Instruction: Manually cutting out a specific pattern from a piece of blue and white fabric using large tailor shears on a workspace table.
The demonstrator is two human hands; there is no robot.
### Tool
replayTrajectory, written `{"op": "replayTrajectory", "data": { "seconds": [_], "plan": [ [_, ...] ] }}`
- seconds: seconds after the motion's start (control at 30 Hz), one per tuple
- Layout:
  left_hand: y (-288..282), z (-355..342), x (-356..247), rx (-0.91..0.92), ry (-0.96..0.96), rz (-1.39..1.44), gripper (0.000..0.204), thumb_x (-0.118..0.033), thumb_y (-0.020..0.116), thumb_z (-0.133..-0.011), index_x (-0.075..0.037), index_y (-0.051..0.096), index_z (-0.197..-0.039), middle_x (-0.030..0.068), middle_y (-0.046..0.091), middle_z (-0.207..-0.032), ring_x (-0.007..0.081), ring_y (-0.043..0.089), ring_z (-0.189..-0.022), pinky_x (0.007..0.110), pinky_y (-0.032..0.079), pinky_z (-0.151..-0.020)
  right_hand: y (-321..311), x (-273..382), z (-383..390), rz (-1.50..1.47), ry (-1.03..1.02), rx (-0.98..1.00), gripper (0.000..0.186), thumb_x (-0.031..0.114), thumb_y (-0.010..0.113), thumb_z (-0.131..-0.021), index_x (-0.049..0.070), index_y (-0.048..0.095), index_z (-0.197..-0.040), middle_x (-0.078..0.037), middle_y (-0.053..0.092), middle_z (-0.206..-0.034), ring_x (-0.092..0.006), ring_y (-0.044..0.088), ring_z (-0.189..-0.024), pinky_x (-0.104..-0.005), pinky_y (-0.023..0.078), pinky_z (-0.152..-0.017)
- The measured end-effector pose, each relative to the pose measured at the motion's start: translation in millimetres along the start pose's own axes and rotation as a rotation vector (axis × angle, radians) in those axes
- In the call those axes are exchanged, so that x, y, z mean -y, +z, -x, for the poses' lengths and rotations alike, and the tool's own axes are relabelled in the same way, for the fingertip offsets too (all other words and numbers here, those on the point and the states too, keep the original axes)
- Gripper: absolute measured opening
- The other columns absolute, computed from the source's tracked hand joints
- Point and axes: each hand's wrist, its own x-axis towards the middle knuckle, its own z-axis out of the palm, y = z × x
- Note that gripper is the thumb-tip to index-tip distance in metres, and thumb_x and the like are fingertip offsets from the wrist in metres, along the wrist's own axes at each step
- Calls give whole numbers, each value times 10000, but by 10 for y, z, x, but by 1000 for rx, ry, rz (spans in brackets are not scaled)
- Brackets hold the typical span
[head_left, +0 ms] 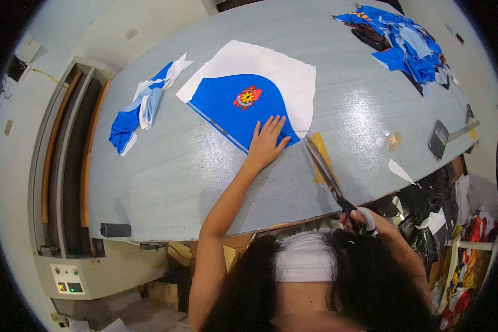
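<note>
A blue piece of cloth [221, 110] with a red and yellow emblem [247, 98] lies on the table, with white cloth [296, 77] showing round its curved upper edge. My left hand [266, 143] rests flat on the lower part of the blue, fingers spread. Long fabric scissors [327, 172] are held in my right hand [359, 219], at the table's near edge. Their blades point up and left, and the tips reach the lower right corner of the cloth. Whether the blades are apart is hard to make out.
Blue and white scraps [141, 108] lie at the left, and a heap of blue cloth [406, 41] at the far right. Yellow tape [322, 152] is under the scissors. A phone [439, 139], a ruler [462, 131] and a black box [115, 230] sit near the table's edges.
</note>
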Motion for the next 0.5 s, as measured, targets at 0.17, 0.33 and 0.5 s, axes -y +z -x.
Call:
{"op": "replayTrajectory", "data": {
  "seconds": [0.17,0.33,0.5],
  "plan": [
    [25,-9,15,-44,58,-55,555,-432,479,-843,-132,397,-1303,122,368,-1352,261,297,-1277,511,157,-1039,122,219,55,-16,37,10,484,479,459,-879,10,564,-931,-14,526,-723,-107,492,-610,-243,392,-557],
    [11,-27,28,-42,73,-69,547,-444,490,-832,-139,430,-1282,133,362,-1354,270,287,-1281,507,156,-1041,46,231,-92,-10,50,-4,388,430,499,-877,55,495,-778,-8,499,-668,-102,481,-593,-243,394,-544],
    [26,-31,49,12,67,-6,561,-462,495,-829,-134,434,-1280,113,334,-1378,261,257,-1300,497,141,-1048,131,552,-129,141,144,-47,449,495,476,-864,53,490,-783,-13,498,-613,-105,502,-553,-242,393,-501]
  ]
}}
